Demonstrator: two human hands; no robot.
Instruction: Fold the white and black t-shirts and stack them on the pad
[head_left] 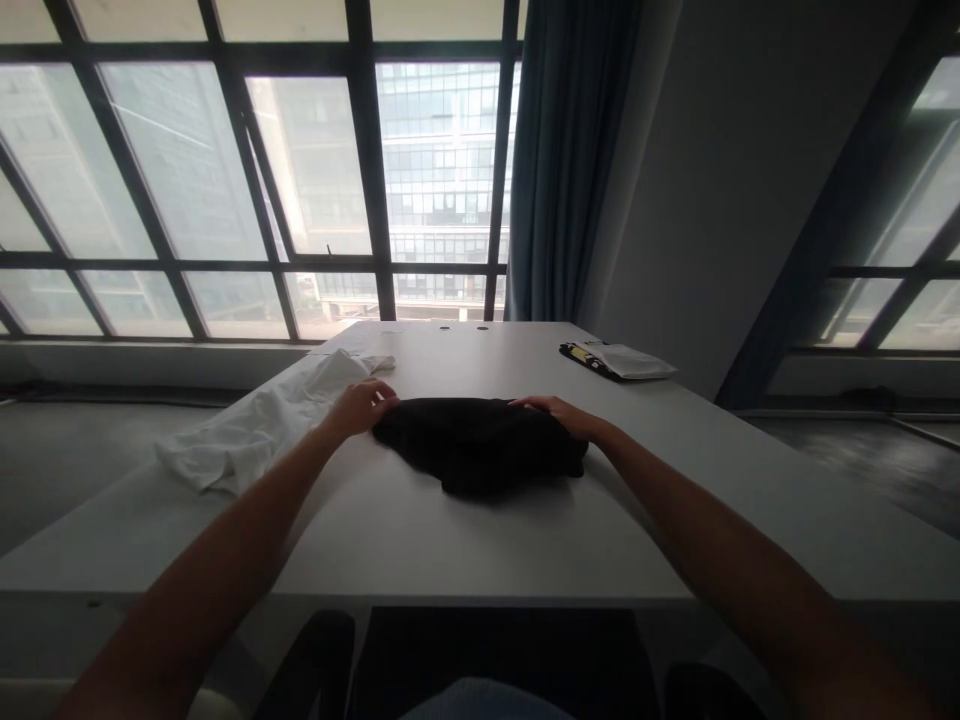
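Observation:
A black cloth point(484, 445) hangs bunched between my two hands, low over the middle of the white table. My left hand point(365, 405) pinches its upper left corner, with the fingers closed on the fabric. At the cloth's upper right edge, my right hand point(559, 412) grips it, fingers pressed together and partly hidden behind the fabric. The lower edge of the cloth droops unevenly toward me. To the left of my left hand lies a crumpled white cloth point(255, 425), spread along the table's left side.
The white table point(480, 560) reaches from my lap toward the windows. A flat packet point(634, 361) lies on a dark, patterned item point(581, 356) at the back right. Behind the table hangs a blue curtain point(570, 170). A dark chair point(502, 660) shows below the front edge.

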